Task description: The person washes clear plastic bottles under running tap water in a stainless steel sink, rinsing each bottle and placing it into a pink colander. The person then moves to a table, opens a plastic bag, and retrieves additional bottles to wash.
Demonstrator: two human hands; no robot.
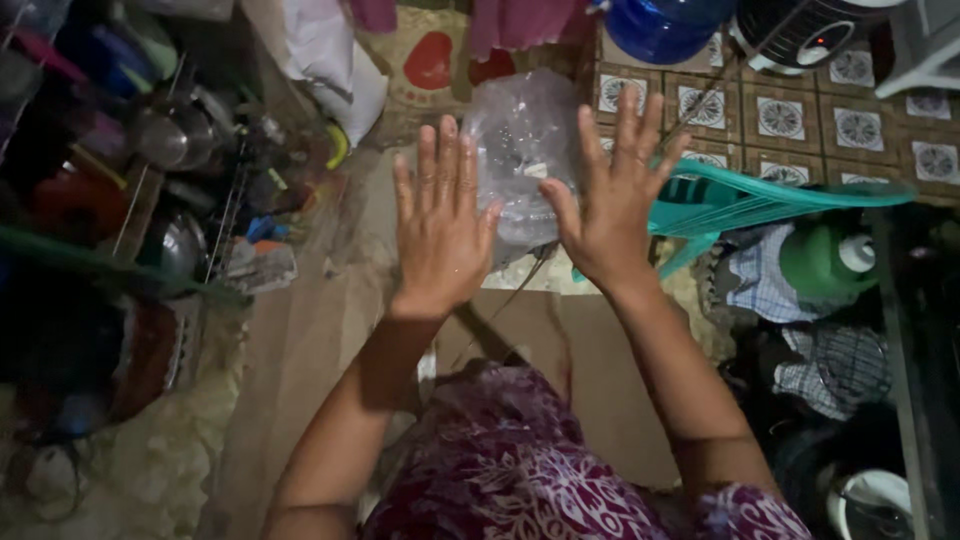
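Note:
A clear crumpled plastic bag (pixel 522 150) hangs between my two raised hands. My left hand (pixel 440 215) is flat with fingers spread, its thumb touching the bag's left side. On the bag's right side is my right hand (pixel 612 195), also spread, with the thumb pressed against the plastic. Both palms face away from me. I cannot tell what is inside the bag. A thin dark cord (pixel 520 285) drops from under it toward my lap.
A rack of pots and metal dishes (pixel 170 150) fills the left. A teal plastic chair (pixel 760 200) stands right, with checked cloths (pixel 800 300) and a green bottle (pixel 825 262) below it. Patterned floor tiles (pixel 860 125), a blue water jug (pixel 665 25) and a fan (pixel 810 30) lie beyond.

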